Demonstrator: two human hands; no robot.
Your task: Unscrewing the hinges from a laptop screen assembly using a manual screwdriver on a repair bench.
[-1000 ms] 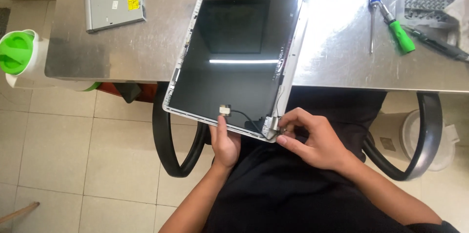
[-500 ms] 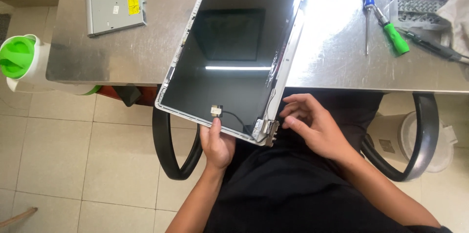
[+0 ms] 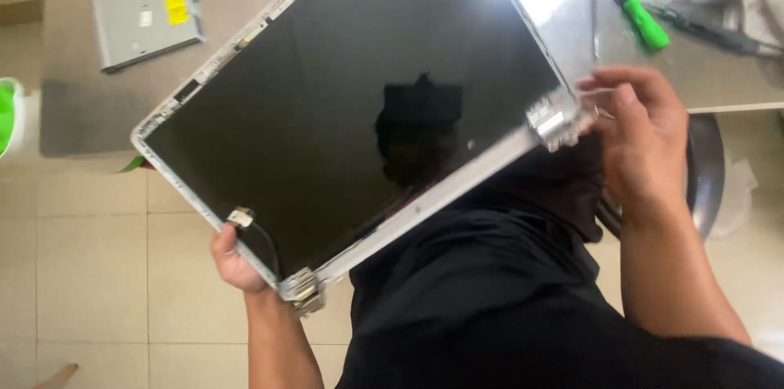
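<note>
- Laptop screen panel (image 3: 359,103): dark glass in a silver frame, tilted, filling the centre of the frame, raised above the worktop (image 3: 73,111).
- Left hand (image 3: 235,257): grip closed on the panel's lower-left edge, beside a loose cable (image 3: 263,238).
- Right hand (image 3: 641,140): fingers curled at the right hinge (image 3: 555,120).
- Optical drive (image 3: 147,13): upper left.
- Green-handled screwdriver (image 3: 641,20): upper right.

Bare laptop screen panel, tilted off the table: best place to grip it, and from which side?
Probably by the silver frame at the two hinge corners, from the edge nearest the body. The screen panel is bare dark glass with only a thin rim, and the metal hinges stick out there. The left hand grips the lower corner, the right hand the other.
</note>
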